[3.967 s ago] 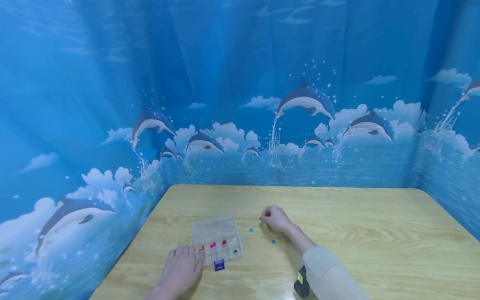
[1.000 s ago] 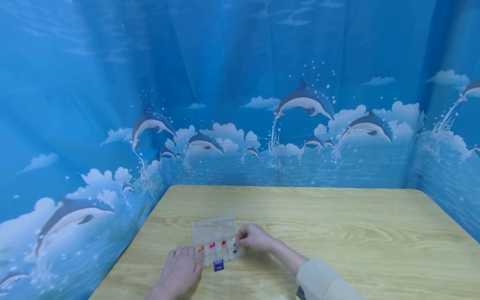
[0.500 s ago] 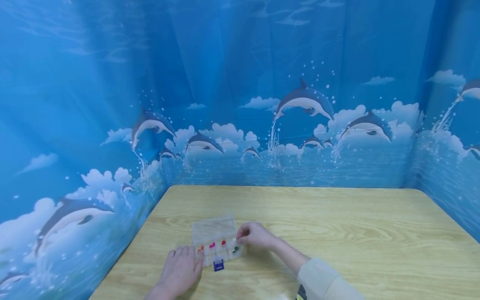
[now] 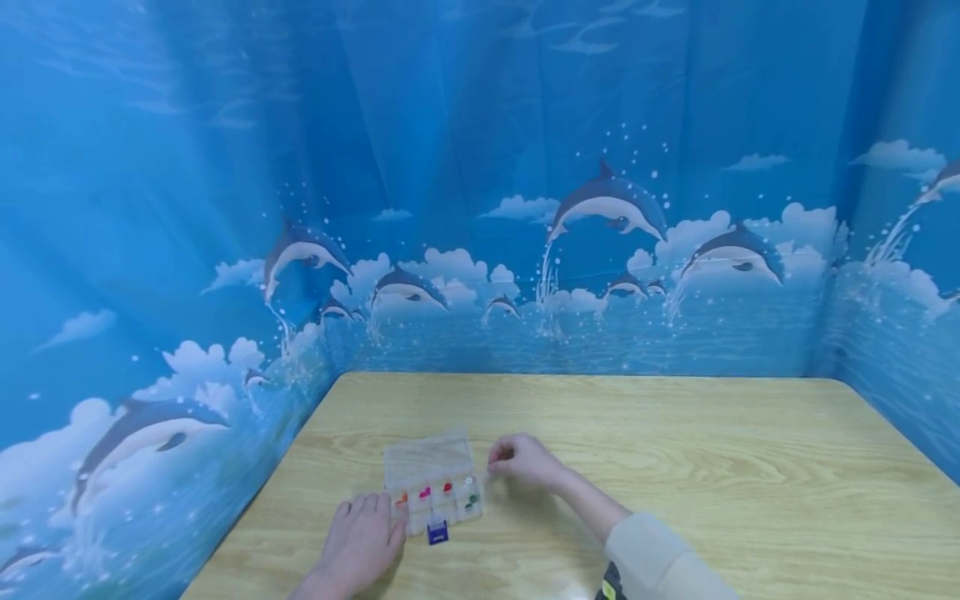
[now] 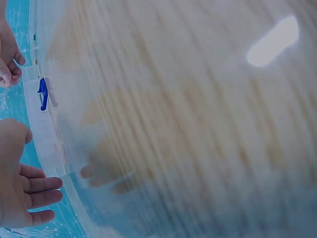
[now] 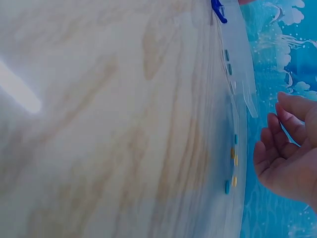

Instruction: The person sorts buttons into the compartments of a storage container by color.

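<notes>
A clear plastic compartment box (image 4: pixel 420 523) lies with its lid (image 4: pixel 427 460) folded back and a blue latch (image 4: pixel 438 532) at the front. Small orange, pink, red and white pieces sit in its back row. Two green pieces (image 6: pixel 228 62) lie at its right end. My left hand (image 4: pixel 358 533) rests at the box's left end, fingers extended over the edge. Just right of the box hovers my right hand (image 4: pixel 525 460), its fingers loosely curled with nothing between them. Several small blue and yellow pieces (image 6: pixel 235 180) lie on the table near it, hidden in the head view by my hand and forearm.
The wood-grain table (image 4: pixel 712 467) extends far to the right. A dark object with a yellow mark (image 4: pixel 609 590) shows beside my right sleeve at the front. Blue dolphin-printed curtain (image 4: pixel 480 208) surrounds the table's back and sides.
My right hand carried a small dark piece from the table to the box, let go of it at the right end, then drew back rightward. A second green piece shows there. My left hand stayed put.
</notes>
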Motion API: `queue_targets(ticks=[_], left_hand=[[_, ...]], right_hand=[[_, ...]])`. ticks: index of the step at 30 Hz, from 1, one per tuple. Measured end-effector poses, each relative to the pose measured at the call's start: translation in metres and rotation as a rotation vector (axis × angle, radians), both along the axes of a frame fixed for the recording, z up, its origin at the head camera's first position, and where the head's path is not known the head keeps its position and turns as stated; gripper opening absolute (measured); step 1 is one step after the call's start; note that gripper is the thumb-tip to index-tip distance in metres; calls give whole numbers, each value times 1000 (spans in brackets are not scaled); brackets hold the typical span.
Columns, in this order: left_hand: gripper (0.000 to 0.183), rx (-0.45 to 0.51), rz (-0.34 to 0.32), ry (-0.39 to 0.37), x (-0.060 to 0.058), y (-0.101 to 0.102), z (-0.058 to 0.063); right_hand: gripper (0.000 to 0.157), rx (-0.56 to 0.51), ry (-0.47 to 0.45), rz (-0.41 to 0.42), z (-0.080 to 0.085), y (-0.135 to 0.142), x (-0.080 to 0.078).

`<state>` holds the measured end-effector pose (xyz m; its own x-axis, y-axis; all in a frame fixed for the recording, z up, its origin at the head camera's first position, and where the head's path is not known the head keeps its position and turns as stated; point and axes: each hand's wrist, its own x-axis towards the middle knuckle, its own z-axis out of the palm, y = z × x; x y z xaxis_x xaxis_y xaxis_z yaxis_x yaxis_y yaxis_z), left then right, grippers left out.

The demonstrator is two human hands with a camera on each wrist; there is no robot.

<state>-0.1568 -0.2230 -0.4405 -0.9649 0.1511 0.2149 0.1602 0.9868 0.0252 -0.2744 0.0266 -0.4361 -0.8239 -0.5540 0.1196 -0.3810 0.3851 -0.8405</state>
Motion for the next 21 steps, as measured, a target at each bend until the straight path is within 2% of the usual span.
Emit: queue_targets(ticks=[13, 21], left_hand=[[26, -5, -6, 22, 1, -1, -1], [26, 6, -2, 16, 0, 0, 0]], right_hand=[[7, 16, -23, -52, 1, 17, -10], [6, 39, 10, -175, -3, 23, -18]])
